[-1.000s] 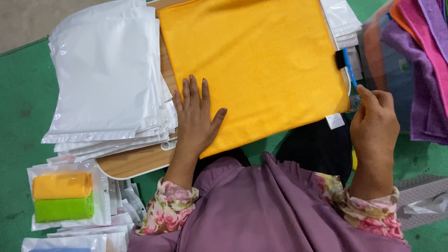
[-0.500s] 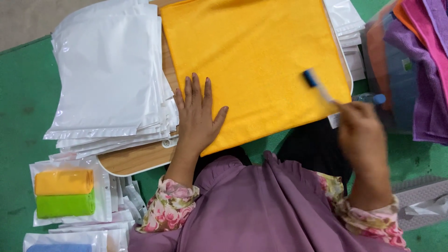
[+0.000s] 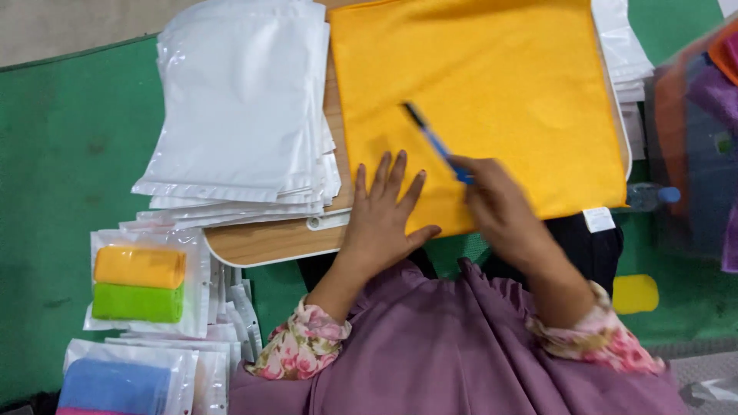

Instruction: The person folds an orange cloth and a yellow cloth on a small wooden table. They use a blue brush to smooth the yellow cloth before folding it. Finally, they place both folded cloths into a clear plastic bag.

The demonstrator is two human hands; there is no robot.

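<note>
An orange-yellow cloth point(image 3: 492, 92) lies spread flat over a small wooden table point(image 3: 261, 242). My left hand point(image 3: 384, 219) rests flat on the cloth's near edge, fingers spread. My right hand point(image 3: 500, 211) is over the cloth just to the right of it and grips a blue and black pen point(image 3: 434, 142), whose tip points up and left over the cloth. A small white tag point(image 3: 598, 219) hangs at the cloth's near right corner.
A stack of white plastic bags point(image 3: 238, 115) sits on the table's left. Packed bags with yellow and green cloths point(image 3: 140, 280) and a blue cloth point(image 3: 115, 384) lie on the green floor at left. Purple and orange cloths point(image 3: 719, 84) and a bottle point(image 3: 649, 196) are at right.
My right hand has picked up the pen at the right edge and carried it left over the cloth, close to my left hand. The left hand has stayed flat in place.
</note>
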